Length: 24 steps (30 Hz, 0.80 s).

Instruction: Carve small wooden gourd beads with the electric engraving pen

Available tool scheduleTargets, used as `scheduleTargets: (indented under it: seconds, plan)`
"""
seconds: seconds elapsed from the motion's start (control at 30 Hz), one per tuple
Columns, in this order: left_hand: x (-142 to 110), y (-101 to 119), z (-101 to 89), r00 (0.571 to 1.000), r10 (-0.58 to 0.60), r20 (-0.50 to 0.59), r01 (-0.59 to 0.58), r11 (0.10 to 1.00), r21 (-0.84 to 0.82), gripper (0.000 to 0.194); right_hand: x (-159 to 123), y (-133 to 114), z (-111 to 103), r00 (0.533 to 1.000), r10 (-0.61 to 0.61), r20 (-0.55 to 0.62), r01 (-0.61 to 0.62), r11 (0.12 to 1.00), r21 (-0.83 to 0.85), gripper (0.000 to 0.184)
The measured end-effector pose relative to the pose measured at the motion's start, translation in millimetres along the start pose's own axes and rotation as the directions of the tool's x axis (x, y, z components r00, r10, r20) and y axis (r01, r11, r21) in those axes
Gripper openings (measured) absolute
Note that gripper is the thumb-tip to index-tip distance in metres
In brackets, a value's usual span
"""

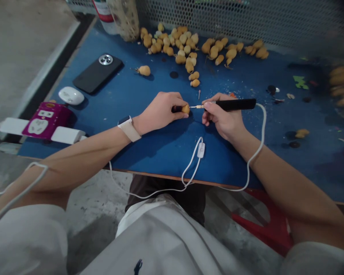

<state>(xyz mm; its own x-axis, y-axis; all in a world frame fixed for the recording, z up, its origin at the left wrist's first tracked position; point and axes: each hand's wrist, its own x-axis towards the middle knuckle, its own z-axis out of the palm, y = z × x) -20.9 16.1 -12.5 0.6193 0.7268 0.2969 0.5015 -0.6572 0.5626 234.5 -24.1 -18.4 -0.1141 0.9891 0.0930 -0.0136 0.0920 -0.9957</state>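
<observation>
My left hand (160, 110) is closed around a small dried gourd (186, 109), pinching it between thumb and fingers. Only the gourd's yellow end shows, and a dark piece lies beside it inside the grip. In my right hand (227, 120) is a wood-burning pen (236, 104) with a black handle, a brass collar and a white cable. The pen points left, and its thin metal tip meets or nearly touches the gourd; which one I cannot tell. A small pin-like piece (199, 94) lies on the table just beyond the tip.
Many small gourds (180, 40) lie along the back of the blue table (126, 152), before a perforated metal panel (218, 23). A phone (99, 74), a white earbud case (71, 95) and a purple socket block (47, 121) sit at left. The pen's cable with its switch (201, 150) loops over the front edge.
</observation>
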Motion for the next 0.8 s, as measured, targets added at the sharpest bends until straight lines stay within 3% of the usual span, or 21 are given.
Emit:
scheduleTargets:
  seconds: [0.8]
  plan:
    - [1.4,3.9,-2.9,1.000,-0.010,0.019,0.010,1.000,0.012,0.014,-0.4,1.1,-1.1,1.000,0.012,0.001,-0.012,1.000,-0.013,0.049]
